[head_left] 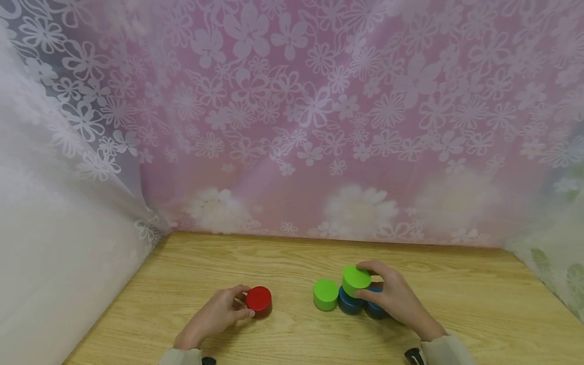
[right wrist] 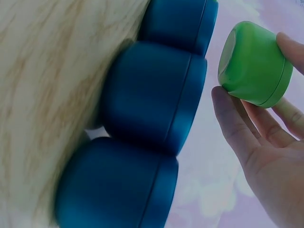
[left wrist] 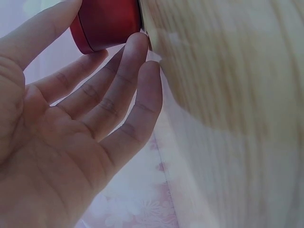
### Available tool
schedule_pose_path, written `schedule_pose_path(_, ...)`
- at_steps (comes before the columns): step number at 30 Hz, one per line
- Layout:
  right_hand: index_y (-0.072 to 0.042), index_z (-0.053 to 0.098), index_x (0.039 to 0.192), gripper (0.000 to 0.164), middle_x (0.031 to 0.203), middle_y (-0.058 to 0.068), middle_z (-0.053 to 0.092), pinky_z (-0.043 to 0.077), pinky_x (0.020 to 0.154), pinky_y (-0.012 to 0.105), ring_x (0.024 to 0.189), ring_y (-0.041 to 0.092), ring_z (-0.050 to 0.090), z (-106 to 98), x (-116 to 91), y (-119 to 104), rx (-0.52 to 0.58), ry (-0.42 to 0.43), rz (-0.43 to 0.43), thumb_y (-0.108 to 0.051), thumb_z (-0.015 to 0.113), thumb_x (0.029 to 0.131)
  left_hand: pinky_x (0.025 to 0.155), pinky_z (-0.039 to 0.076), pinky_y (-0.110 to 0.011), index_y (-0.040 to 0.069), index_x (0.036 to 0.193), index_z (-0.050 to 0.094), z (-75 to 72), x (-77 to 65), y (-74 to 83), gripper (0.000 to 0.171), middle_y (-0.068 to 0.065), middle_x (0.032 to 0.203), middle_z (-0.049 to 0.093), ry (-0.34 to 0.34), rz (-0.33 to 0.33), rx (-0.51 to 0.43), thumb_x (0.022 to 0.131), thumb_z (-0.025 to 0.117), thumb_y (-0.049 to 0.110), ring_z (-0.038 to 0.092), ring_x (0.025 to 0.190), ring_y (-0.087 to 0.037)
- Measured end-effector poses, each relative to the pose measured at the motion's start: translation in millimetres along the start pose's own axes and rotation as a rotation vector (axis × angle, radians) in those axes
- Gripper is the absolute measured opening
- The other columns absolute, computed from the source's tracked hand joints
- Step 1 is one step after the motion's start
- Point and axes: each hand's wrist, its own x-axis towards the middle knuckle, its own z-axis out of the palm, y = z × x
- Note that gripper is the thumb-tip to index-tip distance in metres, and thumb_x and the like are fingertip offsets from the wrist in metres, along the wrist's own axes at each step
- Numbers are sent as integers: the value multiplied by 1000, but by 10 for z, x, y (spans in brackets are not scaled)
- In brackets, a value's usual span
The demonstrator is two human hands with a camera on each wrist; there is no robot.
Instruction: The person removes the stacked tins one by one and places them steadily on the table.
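Note:
My left hand holds a small round red tin between thumb and fingers; the tin stands on the wooden table. In the left wrist view the red tin shows a lid seam. With thumb and fingers my right hand grips a green tin, raised off the table over a row of blue tins. The right wrist view shows this green tin apart from three blue tins; in the head view my right hand partly covers the row.
Another green tin stands on the table at the left end of the blue row. Pink flowered cloth hangs along the table's far edge, and pale cloth hangs at the left side.

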Motion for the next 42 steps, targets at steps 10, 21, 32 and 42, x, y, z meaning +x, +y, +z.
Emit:
schedule_pose_path(10, 6, 61, 128, 54, 125, 22, 62, 59, 81, 40, 111, 39, 61, -113, -51, 36, -25, 24, 36, -7, 86, 81, 78, 59, -41, -10, 125, 60, 8, 20, 1, 45, -14, 109, 71, 2, 5, 0, 90, 79, 9, 70, 94, -32)
schedule_pose_path(21, 6, 60, 129, 53, 126, 23, 61, 59, 80, 37, 110, 40, 61, -201, -94, 64, -13, 35, 40, -8, 84, 84, 78, 59, -43, -14, 127, 58, -3, -10, -19, 48, -16, 109, 71, 3, 2, 16, 90, 79, 10, 70, 93, -33)
schedule_pose_path(32, 6, 60, 130, 54, 125, 23, 62, 60, 78, 37, 110, 41, 62, -290, -156, 120, -31, 32, 58, -8, 84, 83, 76, 59, -38, -12, 124, 60, 2, -10, -22, 46, -15, 108, 71, 8, 25, 14, 89, 79, 9, 71, 92, -32)
schedule_pose_path(42, 5, 62, 127, 55, 122, 19, 64, 60, 78, 36, 108, 39, 62, -367, -201, 164, -107, 44, 38, -10, 87, 81, 78, 59, -38, -10, 124, 61, 2, -9, -3, 44, -12, 107, 71, 12, 8, 2, 90, 79, 11, 70, 94, -30)
